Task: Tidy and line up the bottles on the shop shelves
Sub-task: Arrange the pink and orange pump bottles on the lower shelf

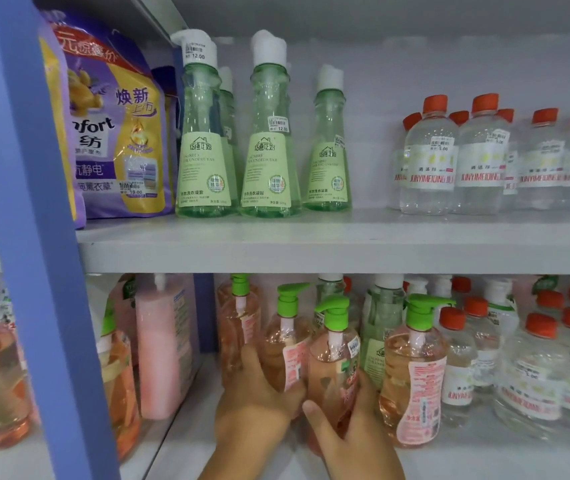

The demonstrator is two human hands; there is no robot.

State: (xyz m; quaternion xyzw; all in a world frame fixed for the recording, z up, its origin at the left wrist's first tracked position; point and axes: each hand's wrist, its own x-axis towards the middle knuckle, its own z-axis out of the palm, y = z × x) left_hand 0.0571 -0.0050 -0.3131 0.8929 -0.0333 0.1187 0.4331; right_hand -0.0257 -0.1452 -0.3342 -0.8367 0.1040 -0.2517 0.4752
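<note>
While the left hand wraps one pink pump bottle on the lower shelf, the right hand clasps its neighbour.

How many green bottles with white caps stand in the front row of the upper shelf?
3: left green bottle, middle green bottle, right green bottle set further back. More stand partly hidden behind them.

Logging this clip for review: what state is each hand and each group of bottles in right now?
Left hand: wrapped round a pink pump bottle, lower shelf.
Right hand: grip on the neighbouring pink pump bottle.
Green bottles: upright, capped, upper shelf; the third sits further back.
Clear red-capped bottles: upright, capped.
Purple refill pouch: standing, sealed.
</note>
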